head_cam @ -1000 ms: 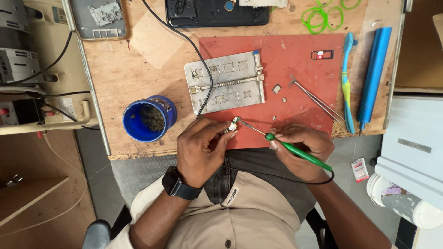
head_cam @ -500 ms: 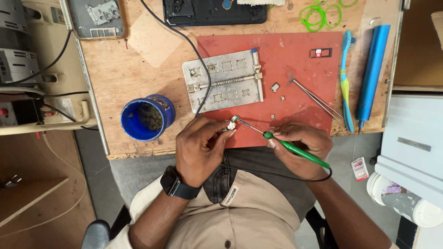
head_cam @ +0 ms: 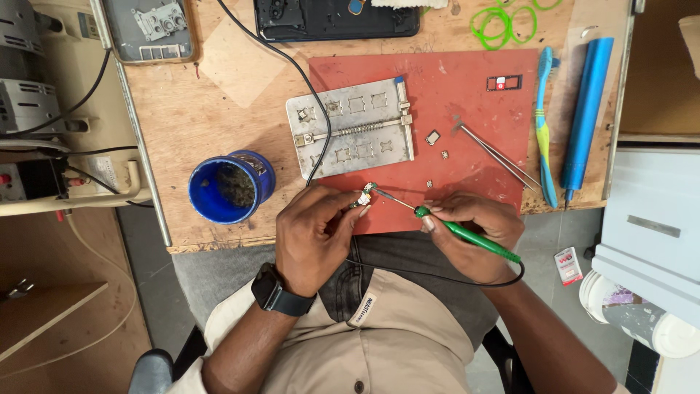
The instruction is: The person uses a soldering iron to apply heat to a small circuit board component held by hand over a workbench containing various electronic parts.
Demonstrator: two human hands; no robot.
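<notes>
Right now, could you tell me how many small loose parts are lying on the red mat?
3: a square part beside the metal fixture, one just below it, one near the mat's lower edge. Hands may hide others.

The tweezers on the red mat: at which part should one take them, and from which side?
Grip the tweezers at mid-length, pinching across both thin arms from above. They lie flat and slanted on the red mat, joined end upper left, tips lower right near the toothbrush. Coming from the mat's open left side probably avoids bumping it.
</notes>
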